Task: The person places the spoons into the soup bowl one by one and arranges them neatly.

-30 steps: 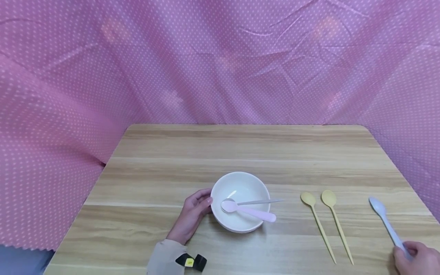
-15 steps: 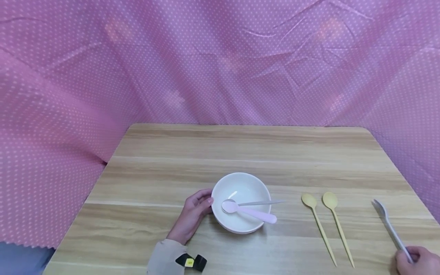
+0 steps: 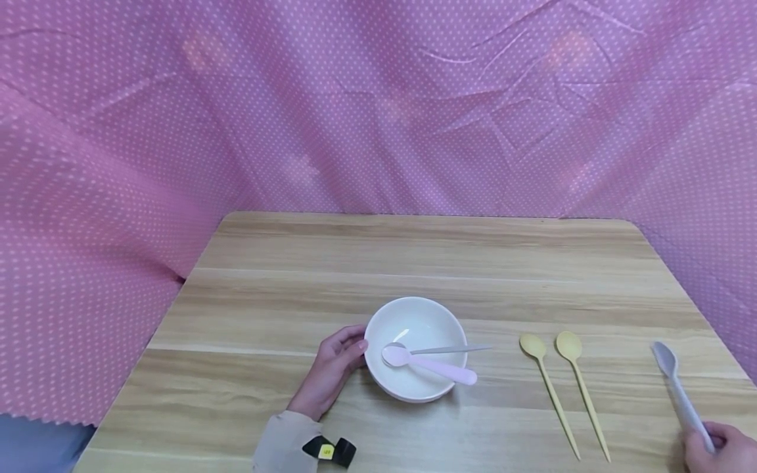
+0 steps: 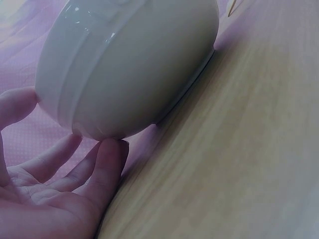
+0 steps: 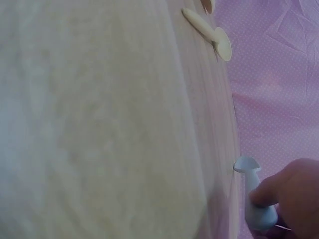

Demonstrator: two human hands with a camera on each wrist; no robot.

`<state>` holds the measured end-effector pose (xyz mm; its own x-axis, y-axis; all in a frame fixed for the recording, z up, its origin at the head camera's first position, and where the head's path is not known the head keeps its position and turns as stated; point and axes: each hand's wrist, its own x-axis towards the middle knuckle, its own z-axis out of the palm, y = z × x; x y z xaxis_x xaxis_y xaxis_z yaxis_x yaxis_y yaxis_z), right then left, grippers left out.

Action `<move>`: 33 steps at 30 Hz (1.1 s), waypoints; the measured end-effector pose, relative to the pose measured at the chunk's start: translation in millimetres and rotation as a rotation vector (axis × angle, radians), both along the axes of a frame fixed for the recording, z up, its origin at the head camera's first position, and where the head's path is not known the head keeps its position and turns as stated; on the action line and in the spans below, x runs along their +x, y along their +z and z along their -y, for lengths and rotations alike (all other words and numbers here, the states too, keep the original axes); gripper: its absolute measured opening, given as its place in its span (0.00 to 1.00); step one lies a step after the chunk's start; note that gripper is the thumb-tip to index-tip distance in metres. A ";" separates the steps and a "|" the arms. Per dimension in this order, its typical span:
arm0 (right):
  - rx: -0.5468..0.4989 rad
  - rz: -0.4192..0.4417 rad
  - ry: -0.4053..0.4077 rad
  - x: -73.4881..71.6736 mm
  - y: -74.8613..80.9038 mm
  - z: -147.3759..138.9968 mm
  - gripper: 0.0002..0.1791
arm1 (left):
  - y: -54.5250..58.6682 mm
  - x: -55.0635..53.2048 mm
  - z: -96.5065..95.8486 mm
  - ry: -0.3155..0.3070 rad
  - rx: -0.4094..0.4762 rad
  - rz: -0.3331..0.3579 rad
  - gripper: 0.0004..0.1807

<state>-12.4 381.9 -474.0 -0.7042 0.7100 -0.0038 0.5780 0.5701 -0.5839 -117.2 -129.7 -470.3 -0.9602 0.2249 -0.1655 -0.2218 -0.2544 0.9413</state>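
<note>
At the middle of the table, a white bowl (image 3: 408,312) has my left hand (image 3: 331,364) at its left side. The thumb rests at the rim while the other fingertips (image 4: 107,154) touch the lower wall, as the left wrist view shows. A pink spoon (image 3: 440,368) and a thin grey spoon (image 3: 440,349) lie in the bowl, their handles sticking out over the right rim. At the lower right my right hand (image 3: 718,450) pinches the handle end of a pale grey-blue spoon (image 3: 680,387). That spoon points away from me, its head partly turned sideways.
Two yellow long-handled spoons, a left one (image 3: 550,387) and a right one (image 3: 582,387), lie side by side between the bowl and my right hand. The wooden table (image 3: 355,263) ends at a pink dotted cloth (image 3: 378,131) behind and at the sides.
The grey-blue spoon has rolled in my right hand, its head going edge-on and then partly facing up, and has shifted slightly right. My left hand stays at the bowl.
</note>
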 end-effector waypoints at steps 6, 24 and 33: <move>-0.066 -0.032 0.000 -0.4 5.8 8.2 0.23 | 1.2 -0.4 -0.1 0.008 0.004 0.013 0.25; -0.085 0.092 0.106 -17.3 41.5 46.4 0.28 | -0.5 -0.1 0.8 -0.014 -0.012 -0.016 0.27; -0.155 0.015 0.377 -21.9 52.0 68.3 0.29 | 0.5 -1.1 -0.2 0.003 -0.015 0.009 0.26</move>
<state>-34.3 313.6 -422.0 -0.9142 0.3920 -0.1030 0.3543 0.6496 -0.6727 -118.3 -129.5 -469.8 -0.9593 0.2199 -0.1774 -0.2296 -0.2408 0.9430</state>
